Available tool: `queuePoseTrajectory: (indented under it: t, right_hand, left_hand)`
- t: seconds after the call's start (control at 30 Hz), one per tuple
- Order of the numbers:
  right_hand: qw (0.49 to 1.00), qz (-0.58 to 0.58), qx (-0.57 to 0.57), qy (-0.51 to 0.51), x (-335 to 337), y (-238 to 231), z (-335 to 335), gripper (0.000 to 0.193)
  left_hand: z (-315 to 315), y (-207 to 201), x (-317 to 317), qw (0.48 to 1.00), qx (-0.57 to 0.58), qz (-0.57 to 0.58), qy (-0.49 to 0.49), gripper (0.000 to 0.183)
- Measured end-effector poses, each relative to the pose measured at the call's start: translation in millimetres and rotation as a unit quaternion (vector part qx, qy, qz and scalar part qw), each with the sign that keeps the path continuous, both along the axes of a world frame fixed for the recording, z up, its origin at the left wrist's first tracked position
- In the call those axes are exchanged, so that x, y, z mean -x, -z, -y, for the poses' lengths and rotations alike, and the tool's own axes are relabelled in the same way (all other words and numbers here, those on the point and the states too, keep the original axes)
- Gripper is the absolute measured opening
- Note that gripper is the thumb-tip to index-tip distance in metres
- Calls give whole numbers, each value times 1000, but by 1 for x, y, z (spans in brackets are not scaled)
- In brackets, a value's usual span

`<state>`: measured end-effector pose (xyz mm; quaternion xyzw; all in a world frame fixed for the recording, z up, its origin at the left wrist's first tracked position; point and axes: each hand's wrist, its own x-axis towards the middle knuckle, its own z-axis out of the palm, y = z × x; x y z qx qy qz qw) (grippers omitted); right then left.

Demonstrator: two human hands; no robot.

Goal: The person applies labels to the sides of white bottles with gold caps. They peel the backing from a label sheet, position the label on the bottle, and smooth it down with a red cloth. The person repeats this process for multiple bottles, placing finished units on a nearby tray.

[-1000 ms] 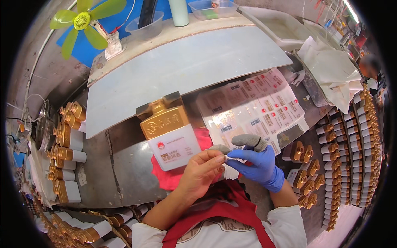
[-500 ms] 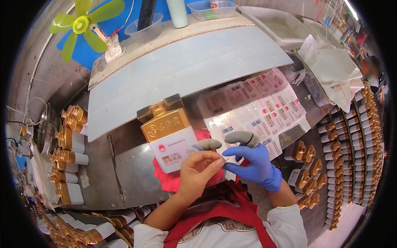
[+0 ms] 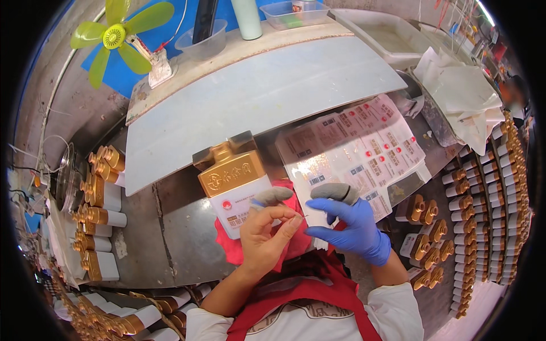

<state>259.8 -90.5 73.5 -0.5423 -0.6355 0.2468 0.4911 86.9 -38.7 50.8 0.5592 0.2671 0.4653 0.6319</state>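
Here, at the centre of the frame, I see my two hands meeting just below one white bottle [image 3: 238, 190] with a gold cap, which lies on a red cloth [image 3: 236, 250] on the desk [image 3: 182, 244]. My left hand [image 3: 267, 238] is bare but for one grey finger cot; its grip is pinched together, thumb against forefinger, on something too small to make out. My right hand [image 3: 350, 227] wears a blue glove with one grey cot on top; its fingers are half curled, thumb and forefinger nearly touching at the left fingertips, and I cannot tell whether they clamp anything. One label sheet [image 3: 358, 153] in white and pink lies just right of the bottle, reaching toward the upper right. Many more gold-capped bottles line the left edge [image 3: 99, 216] and the right edge [image 3: 483, 227]; too many to count surely. One green fan [image 3: 116, 37] stands at the upper left. A pile of white cloths [image 3: 460, 96] sits at the upper right.
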Motion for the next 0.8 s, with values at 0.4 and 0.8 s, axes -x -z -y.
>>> queuePoseTrajectory:
  t: [0.4,0.8]
  right_hand:
    - [996,-25,14,-83,-3,38,1,23]
    - [991,-107,34,-70,5,0,-5,26]
  left_hand:
    - [-1,4,10,1000,22,1,-13,13]
    - [1,-10,16,1000,-5,3,-12,12]
